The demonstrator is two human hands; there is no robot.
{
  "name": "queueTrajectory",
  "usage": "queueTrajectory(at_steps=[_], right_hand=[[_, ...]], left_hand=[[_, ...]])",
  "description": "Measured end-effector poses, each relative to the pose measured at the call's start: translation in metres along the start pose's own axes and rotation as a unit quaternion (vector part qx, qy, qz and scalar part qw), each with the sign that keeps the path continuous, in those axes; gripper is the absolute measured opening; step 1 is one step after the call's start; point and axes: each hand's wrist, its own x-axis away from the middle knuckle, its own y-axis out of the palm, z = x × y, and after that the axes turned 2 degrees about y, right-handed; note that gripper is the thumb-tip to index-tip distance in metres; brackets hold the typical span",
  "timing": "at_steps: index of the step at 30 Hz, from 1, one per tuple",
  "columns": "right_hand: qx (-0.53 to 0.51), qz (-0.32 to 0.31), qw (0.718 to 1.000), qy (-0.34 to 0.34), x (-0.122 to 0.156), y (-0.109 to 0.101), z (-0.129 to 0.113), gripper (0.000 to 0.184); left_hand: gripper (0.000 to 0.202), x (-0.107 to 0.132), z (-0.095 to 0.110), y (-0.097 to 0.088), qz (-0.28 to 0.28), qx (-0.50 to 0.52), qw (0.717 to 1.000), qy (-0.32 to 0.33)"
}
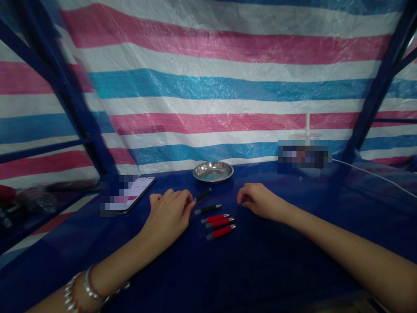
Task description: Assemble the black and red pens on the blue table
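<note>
My left hand [169, 213] rests on the dark blue table, fingers curled, its fingertips pinching the end of a black pen [202, 194] that points up and right. Just below lies a second black pen [208, 209]. Three red-grip pens [219, 224] lie side by side beneath that, between my hands. My right hand [257, 201] lies on the table to the right of the pens, fingers curled in a loose fist; whether anything is inside it I cannot make out.
A shallow metal dish [213, 171] sits at the back of the table [260, 261], behind the pens. A phone [137, 191] lies at the left. A white cable [374, 174] runs at the right. A striped tarp [208, 87] hangs behind.
</note>
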Motion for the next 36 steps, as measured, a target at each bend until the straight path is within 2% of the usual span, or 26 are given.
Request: queueTrajectory(at_steps=[5,14,18,21,25,28,36], right_hand=[[0.000,-0.003,1.000,0.007,0.000,-0.002,-0.002,0.020],[-0.007,0.004,1.000,0.007,0.001,-0.004,-0.005,0.020],[-0.091,0.032,0.995,0.003,0.001,-0.007,-0.013,0.018],[-0.235,0.023,0.972,0.004,0.002,-0.009,-0.021,0.011],[-0.423,0.015,0.905,0.040,0.004,-0.011,-0.029,0.008],[-0.491,0.022,0.869,0.068,0.004,-0.011,-0.031,0.011],[-0.511,0.036,0.856,0.070,0.005,-0.009,-0.033,0.013]], left_hand=[[0.018,0.001,0.008,-0.004,0.027,0.059,0.998,0.013],[0.016,0.006,0.015,-0.007,0.006,0.096,0.995,0.039],[0.017,0.007,0.016,-0.006,0.004,0.100,0.994,0.048],[0.017,0.009,0.017,-0.006,-0.002,0.102,0.993,0.054],[0.015,0.010,0.019,-0.007,-0.014,0.115,0.992,0.058],[0.014,0.011,0.020,-0.007,-0.023,0.122,0.990,0.065],[0.014,0.013,0.021,-0.007,-0.029,0.128,0.988,0.084]])
